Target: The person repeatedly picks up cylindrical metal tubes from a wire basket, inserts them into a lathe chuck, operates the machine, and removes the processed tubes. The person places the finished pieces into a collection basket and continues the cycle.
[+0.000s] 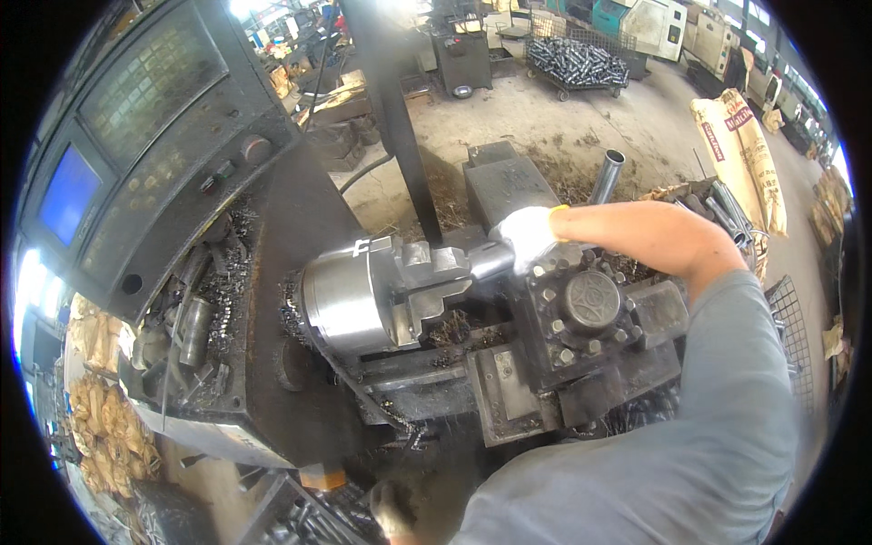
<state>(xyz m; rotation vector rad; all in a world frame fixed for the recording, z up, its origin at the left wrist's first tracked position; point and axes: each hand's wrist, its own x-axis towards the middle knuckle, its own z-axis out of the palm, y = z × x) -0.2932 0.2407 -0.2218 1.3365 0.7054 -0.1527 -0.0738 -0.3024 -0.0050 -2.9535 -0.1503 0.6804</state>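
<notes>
My right hand [528, 235], in a white glove, grips the outer end of a shiny metal tube [492, 260]. The tube's other end sits at the jaws [436, 262] of a lathe chuck [347, 300]; how far it reaches in is hidden. Just below that hand stands the bolted tool turret [591, 300] of the lathe. Low in the picture, my left hand [390, 507] wears a dark, soiled glove. It is beside a heap of metal tubes [313, 521], and its fingers are too dark to make out.
The headstock [293, 327] carries metal chips and loose tools, with a control panel [136, 157] behind. One tube [606, 176] stands upright beyond my right forearm. More tubes [729, 211] lie near a paper sack [742, 160]. A wheeled cart [562, 85] of metal parts is farther back.
</notes>
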